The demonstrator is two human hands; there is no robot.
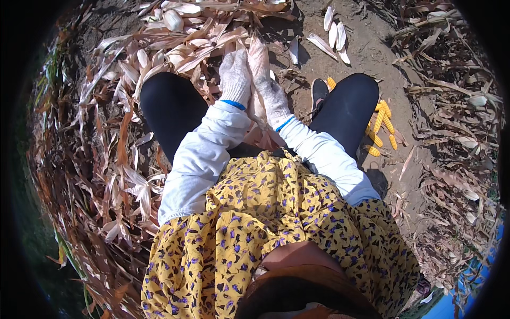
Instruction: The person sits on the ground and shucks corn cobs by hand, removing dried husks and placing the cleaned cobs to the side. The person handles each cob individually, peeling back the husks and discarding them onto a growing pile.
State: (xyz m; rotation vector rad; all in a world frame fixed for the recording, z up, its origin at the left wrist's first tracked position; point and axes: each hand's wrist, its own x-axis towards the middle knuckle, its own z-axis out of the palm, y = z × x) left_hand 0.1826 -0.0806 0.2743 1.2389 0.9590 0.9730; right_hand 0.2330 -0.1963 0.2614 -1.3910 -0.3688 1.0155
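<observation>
I sit on bare earth with my knees apart, wearing knitted work gloves and white sleeves. My left hand [235, 77] and my right hand [272, 94] are side by side between my knees, both closed around a corn ear still wrapped in its dry pale husk [258, 59]. The husk's long leaves stick up beyond my fingers. The ear itself is hidden by the husk and the gloves.
Several husked yellow corn cobs [382, 127] lie on the soil beside my right knee. A heap of dry husks and unhusked ears [175, 32] lies ahead and to the left. Dry stalks [457, 106] cover the right side. Loose husk leaves [333, 34] lie on the dirt ahead.
</observation>
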